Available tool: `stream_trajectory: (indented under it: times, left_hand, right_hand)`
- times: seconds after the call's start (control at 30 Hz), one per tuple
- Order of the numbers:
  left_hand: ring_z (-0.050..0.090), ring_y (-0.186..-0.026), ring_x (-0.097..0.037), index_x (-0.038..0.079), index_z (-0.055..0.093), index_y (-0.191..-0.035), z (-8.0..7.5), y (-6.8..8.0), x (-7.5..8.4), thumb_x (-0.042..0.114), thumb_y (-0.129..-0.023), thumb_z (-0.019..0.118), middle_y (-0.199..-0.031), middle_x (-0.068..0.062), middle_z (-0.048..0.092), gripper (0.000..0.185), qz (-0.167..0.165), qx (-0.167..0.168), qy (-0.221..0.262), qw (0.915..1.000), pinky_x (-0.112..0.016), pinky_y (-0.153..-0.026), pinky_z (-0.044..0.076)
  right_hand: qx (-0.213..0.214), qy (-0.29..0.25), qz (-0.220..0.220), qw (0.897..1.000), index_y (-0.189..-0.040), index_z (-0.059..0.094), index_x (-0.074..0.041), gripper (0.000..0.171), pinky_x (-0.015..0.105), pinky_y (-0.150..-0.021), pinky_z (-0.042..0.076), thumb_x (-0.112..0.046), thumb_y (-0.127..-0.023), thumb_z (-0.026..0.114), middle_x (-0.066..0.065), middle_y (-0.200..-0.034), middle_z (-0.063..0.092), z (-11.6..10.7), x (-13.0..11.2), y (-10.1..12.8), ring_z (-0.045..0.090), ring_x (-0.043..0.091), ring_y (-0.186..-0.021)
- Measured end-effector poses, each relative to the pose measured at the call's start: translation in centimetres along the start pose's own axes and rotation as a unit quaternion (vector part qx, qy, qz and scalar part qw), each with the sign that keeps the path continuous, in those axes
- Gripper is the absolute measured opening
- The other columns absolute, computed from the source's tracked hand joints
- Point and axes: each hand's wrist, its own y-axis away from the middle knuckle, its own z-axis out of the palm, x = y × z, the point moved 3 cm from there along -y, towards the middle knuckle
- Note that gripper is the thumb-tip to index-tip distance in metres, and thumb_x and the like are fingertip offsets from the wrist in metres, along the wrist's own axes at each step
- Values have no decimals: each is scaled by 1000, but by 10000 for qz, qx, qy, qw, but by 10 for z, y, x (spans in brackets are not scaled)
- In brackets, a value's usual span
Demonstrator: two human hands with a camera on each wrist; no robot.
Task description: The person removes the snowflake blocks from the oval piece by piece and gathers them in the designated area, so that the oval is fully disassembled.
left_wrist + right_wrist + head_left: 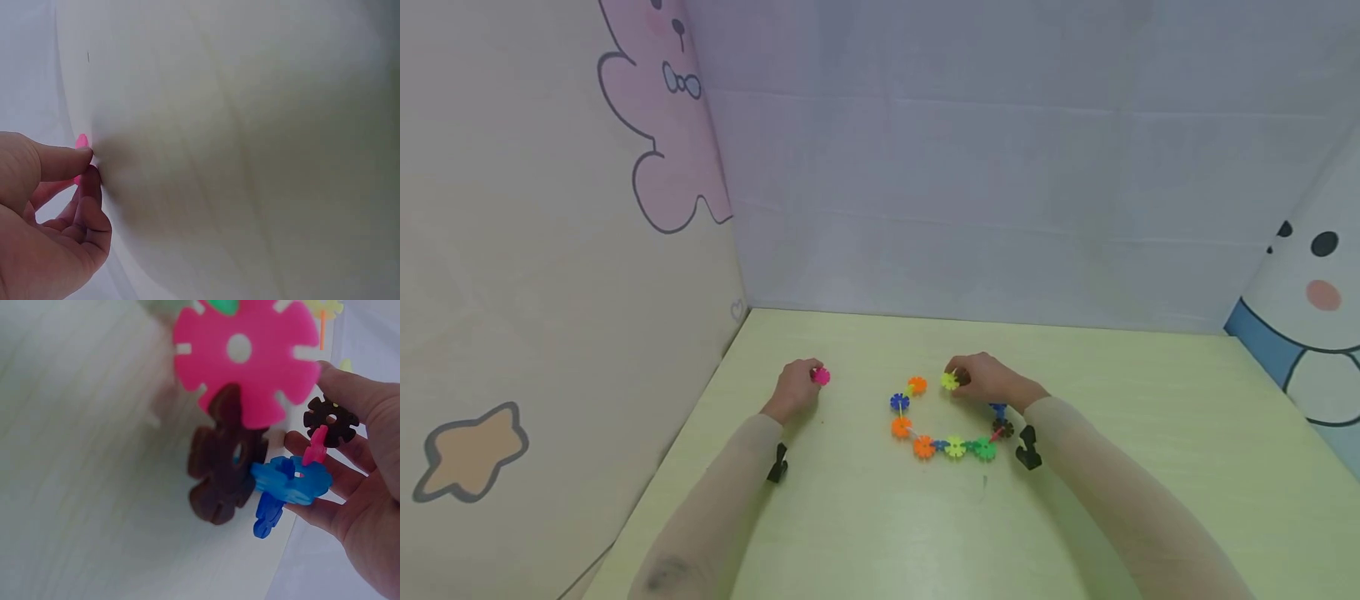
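On the far left there's a beige wall sheet with a pink cartoon bear (662, 108) and a tan star (471, 454). The left hand (793, 387) pinches one pink plastic snowflake disc (821, 376) between thumb and fingertips, just above the pale green tabletop (880, 533). Next comes a chain of roughly ten interlocked discs (951, 421) in orange, blue, yellow, green and brown, curved in an open ring. The right hand (988, 382) has its fingers curled round the chain's yellow-green end disc (951, 381). A white cartoon figure (1311, 325) sits far right.
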Motion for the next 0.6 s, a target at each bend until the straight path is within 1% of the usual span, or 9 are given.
stream_trajectory:
  times: [0.07, 0.27, 0.43, 0.6]
  left_hand:
    - [49, -88, -29, -3, 58, -123, 0, -2, -3, -5, -85, 58, -106, -21, 56, 37, 16, 19, -110, 9999, -41, -85, 45]
    - [46, -84, -27, -1, 57, -125, 2, -5, -10, -1, -88, 57, -102, -19, 52, 36, -61, 7, -171, 9998, -37, -76, 44]
    - [46, -84, -28, -2, 57, -125, 3, -7, -12, -2, -88, 56, -101, -20, 51, 37, -25, 34, -178, 9998, -37, -76, 44]
    - [48, -86, -28, -2, 56, -126, 2, -7, -10, -2, -88, 55, -104, -22, 52, 38, 45, 56, -277, 9996, -40, -79, 46]
  right_hand:
    - [7, -47, 33, 10000, -115, 60, -9, 34, 39, -85, 49, -17, -85, 72, 10, -107, 65, 0, 0, 0, 61, 22, -97]
    - [27, -69, 38, 10000, -115, 60, -10, 34, 38, -85, 50, -17, -85, 72, 10, -106, 65, 1, 2, -1, 61, 22, -96]
    - [52, -104, -20, 9999, -115, 60, -10, 33, 38, -84, 50, -17, -85, 72, 10, -106, 65, 2, 2, -1, 62, 22, -96]
    - [71, -89, -52, 9999, -115, 60, -10, 33, 38, -84, 50, -17, -85, 72, 10, -106, 65, 2, 3, -1, 62, 22, -96]
